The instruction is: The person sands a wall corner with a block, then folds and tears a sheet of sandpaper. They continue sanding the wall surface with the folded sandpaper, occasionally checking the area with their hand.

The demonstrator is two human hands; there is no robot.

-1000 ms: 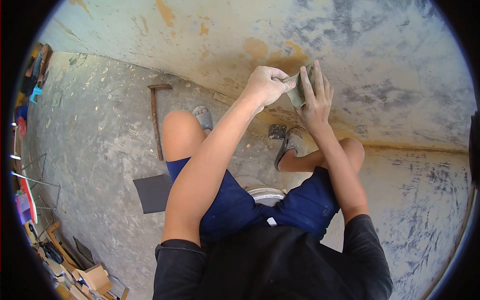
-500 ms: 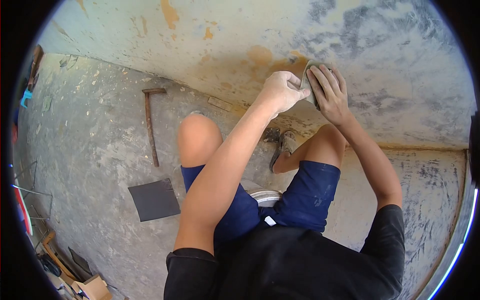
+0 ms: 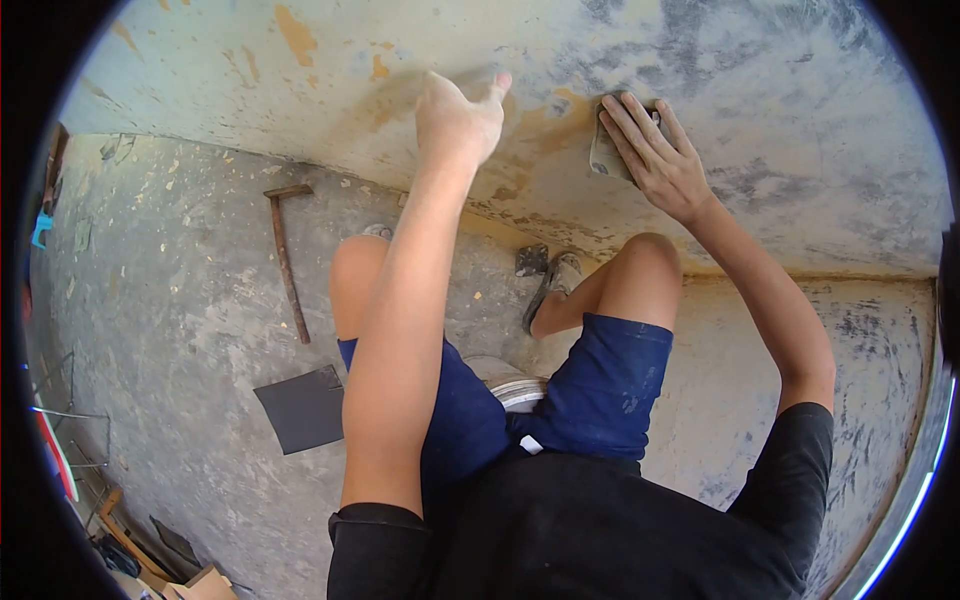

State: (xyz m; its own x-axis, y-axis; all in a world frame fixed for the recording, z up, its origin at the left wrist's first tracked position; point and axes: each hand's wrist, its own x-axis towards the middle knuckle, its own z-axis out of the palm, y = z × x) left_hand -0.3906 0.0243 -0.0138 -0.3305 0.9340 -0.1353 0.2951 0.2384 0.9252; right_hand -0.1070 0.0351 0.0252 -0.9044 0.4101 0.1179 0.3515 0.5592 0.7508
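Note:
My right hand [image 3: 655, 155] presses a greyish sanding sheet [image 3: 608, 157] flat against the stained wall [image 3: 800, 130]; part of a dark block or pad shows between the fingers. To its left, my left hand [image 3: 460, 118] is at the wall surface, thumb stretched out and apart from the curled or hidden other fingers, with nothing visible in it. Orange-brown patches mark the wall between the two hands.
A hammer-like tool [image 3: 286, 260] with a wooden handle lies on the grey floor [image 3: 180, 290]. Nearer me is a dark square sheet [image 3: 300, 410]. A small dark block [image 3: 531, 260] sits beside my shoe [image 3: 552, 290]. A cardboard box [image 3: 205, 584] stands at the lower left.
My left hand has let go of the sheet's edge and moved left along the wall. My right hand, still on the sheet, has shifted slightly in view.

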